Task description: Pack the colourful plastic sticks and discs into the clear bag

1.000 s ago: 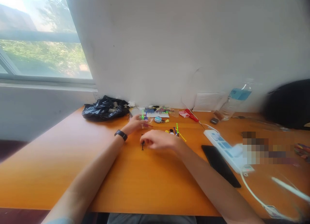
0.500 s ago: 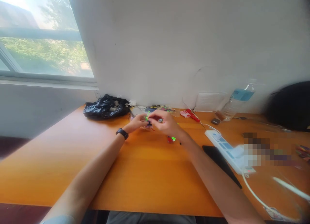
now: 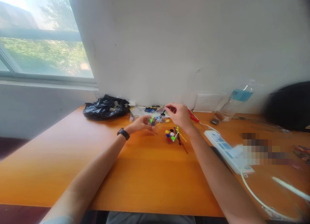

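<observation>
Pinching black piece (image 3: 163,113), right hand (image 3: 179,114) flanks left hand (image 3: 139,124), curled around green piece (image 3: 152,119)
Black bag (image 3: 95,111) holds pale scraps (image 3: 112,109)

Bare left hand (image 3: 140,124), black wristband (image 3: 123,133) with rectangular face, pale blue-grey sleeve edge (image 3: 58,220), bare right hand (image 3: 179,115), grey legwear (image 3: 150,219)

Brn table (image 3: 155,175) holds blk bag (image 3: 103,110), pwr strip (image 3: 224,149), btl (image 3: 241,95), clrd discs (image 3: 172,138).

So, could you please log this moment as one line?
left hand: at bright-green piece | right hand: pinching black piece | tabletop: coloured discs beside thin sticks | far left: black plastic bag
</observation>
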`<state>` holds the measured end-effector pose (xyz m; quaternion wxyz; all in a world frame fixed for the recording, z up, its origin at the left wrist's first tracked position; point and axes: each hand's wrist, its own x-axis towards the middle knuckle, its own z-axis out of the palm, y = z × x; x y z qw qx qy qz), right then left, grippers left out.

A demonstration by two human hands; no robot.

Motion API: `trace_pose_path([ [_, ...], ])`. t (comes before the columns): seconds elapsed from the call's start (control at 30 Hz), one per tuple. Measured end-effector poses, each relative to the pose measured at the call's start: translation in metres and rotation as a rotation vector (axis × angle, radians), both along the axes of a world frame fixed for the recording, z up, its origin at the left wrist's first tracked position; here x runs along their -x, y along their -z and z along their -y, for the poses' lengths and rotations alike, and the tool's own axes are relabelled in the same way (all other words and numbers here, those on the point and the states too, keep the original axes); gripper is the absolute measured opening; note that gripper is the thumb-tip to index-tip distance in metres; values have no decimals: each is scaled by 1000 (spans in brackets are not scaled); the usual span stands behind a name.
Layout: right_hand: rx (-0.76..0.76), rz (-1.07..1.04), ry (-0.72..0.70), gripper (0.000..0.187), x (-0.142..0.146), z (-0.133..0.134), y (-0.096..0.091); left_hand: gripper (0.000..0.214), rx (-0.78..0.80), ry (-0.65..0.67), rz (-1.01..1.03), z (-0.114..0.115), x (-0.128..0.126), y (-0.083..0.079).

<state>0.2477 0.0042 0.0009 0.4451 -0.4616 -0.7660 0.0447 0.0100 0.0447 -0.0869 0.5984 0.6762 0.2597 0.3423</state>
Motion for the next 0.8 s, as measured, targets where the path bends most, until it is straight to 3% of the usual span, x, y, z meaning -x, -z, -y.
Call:
trace_pose_path([
  [0.2, -34, 52, 23, 14, -4, -11, 8, 47, -75, 9, -6, -1, -1, -3],
  [0.37, 55, 156, -3, 12, -3, -5, 7, 53, -63, 74, 27, 2, -4, -8],
  [0.53, 120, 217, -61, 17, 3, 8, -1, 60, -49, 51, 51, 4, -6, -12],
  [0.67, 82, 170, -93, 27, 5, 18, -12, 61, -22, 16, 111, 5, -4, -14],
  [0.8, 89, 238, -145, 21, 2, 27, -20, 57, -17, 7, 163, 4, 0, -16],
])
